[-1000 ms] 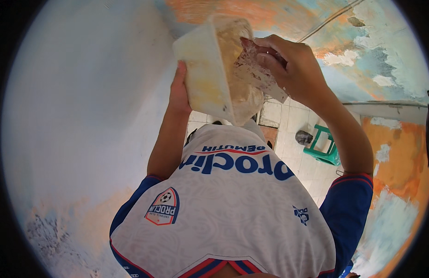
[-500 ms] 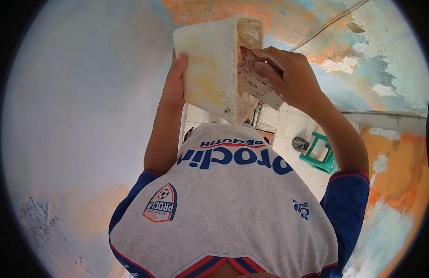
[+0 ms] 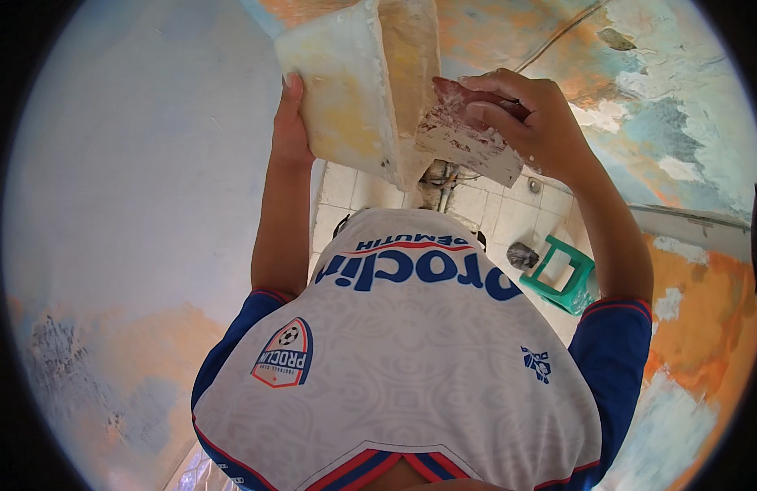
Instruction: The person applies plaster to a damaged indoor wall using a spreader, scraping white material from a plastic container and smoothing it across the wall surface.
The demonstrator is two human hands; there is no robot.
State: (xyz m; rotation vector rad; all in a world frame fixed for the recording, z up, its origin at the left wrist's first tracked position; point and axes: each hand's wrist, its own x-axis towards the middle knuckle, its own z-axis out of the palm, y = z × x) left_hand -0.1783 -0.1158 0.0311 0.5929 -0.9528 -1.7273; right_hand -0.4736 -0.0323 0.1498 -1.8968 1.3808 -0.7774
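We hold a white plastic tub [image 3: 354, 90] up in front of us with our left hand [image 3: 290, 123], the thumb showing along its near wall and the other fingers wrapped out of sight beneath, so the grip is closed on the tub. Our right hand [image 3: 522, 119] is clenched around the handle of a broad putty scraper [image 3: 464, 139], whose pale, smeared blade rests against the tub's open rim with its edge pointing into the container. The tub is tilted, its mouth turned toward the scraper, and its walls are crusted with dried cream-coloured filler. To do this well, we judge it best to keep the tub steady and angled toward the blade, draw the scraper flat along the inner wall so the filler gathers evenly on one face, and wipe the excess back on the rim instead of letting it drip. How much filler remains inside we cannot tell, as the tub's inside is mostly hidden. Below the hands lies a white tiled floor [image 3: 346, 188], with a small green plastic stool [image 3: 563, 278] to the right. Around us rise patchy walls [image 3: 681, 123] in orange, blue and white, with peeling areas.
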